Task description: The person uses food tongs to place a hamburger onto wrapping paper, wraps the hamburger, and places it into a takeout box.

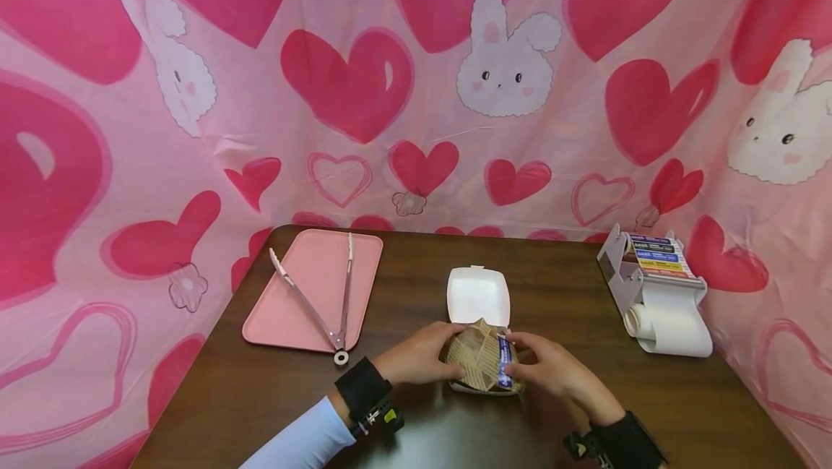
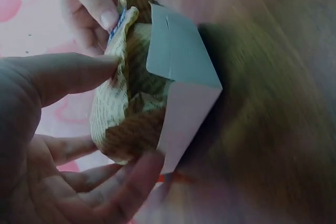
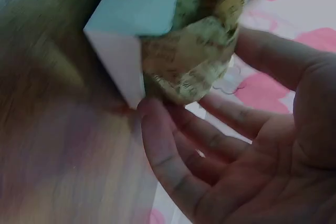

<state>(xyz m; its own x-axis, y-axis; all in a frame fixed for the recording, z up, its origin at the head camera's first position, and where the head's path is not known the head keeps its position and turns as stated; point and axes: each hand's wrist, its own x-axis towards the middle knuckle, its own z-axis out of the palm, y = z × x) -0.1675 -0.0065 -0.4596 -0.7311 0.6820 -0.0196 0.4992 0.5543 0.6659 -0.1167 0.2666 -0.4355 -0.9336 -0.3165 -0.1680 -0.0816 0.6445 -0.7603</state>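
A round bundle in brown newsprint-patterned paper (image 1: 477, 357), closed with a blue printed label (image 1: 505, 362), sits partly inside a white clamshell box (image 1: 479, 295) whose lid stands open behind it. What the paper wraps is hidden. My left hand (image 1: 422, 355) grips the bundle's left side, its thumb on the wrapping in the left wrist view, its fingertips by the box wall (image 2: 184, 114). From the right, my right hand (image 1: 549, 366) holds the opposite side between thumb and fingers. In the right wrist view one fingertip meets the box's lower corner (image 3: 134, 90).
Metal tongs (image 1: 343, 303) lie spread across a pink tray (image 1: 299, 324) at the left, their hinge end past its near edge. At the right back stands a label dispenser (image 1: 650, 274) with a white paper roll (image 1: 676, 324). A heart-printed cloth (image 1: 422, 93) hangs behind the brown table (image 1: 552, 295).
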